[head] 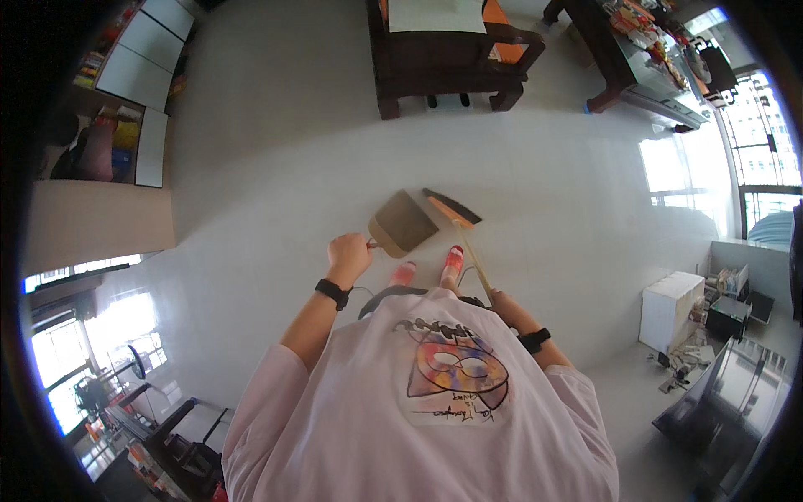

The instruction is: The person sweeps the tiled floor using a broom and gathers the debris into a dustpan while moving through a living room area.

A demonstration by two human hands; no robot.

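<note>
My left hand [350,252] grips the short handle of a dustpan [403,223], which is grey-brown and lies just ahead of my feet. Lower right, my right hand [504,307] is closed around the pale yellow stick of a broom [453,209]. The broom's head has an orange base and dark bristles; it is to the right of the dustpan with a narrow gap between them. The bristles point away from me. Both wrists wear black bands. Red-toed footwear [453,258] shows below the broom head.
Pale glossy floor [282,157] surrounds me. A dark wooden chair [452,63] stands ahead, with a glass-topped wooden table [646,75] at upper right. An open-fronted cabinet [150,147] is on the left, a white box [671,307] on the right, and exercise equipment [150,420] at lower left.
</note>
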